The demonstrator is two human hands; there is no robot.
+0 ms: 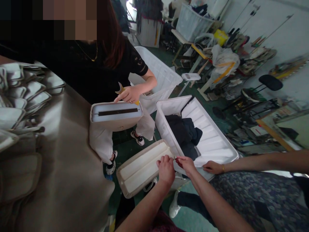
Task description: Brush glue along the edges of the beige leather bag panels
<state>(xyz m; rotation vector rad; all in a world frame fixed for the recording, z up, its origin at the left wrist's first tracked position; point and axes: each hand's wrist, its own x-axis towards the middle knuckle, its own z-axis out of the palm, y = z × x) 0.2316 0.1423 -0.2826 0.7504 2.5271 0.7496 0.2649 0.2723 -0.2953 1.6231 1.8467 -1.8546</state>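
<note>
A long, shallow beige fabric-covered piece (145,167) with a rolled edge and a pale inside lies tilted before me. My left hand (166,170) is closed over its right end, fingers curled against the inside. Close by, at the same end, my right hand (185,165) pinches something small; a dark red patch shows under its fingers, but its kind I cannot make out. The fingertips of both hands nearly meet at the piece's corner.
A person opposite holds a yellow-handled tool (137,102) over a beige box (108,124). White bins (214,135) stand ahead, one holding dark cloth (184,132). Another person's hand (213,167) is at that bin's rim. Beige pieces (36,93) pile up on the left table (74,154).
</note>
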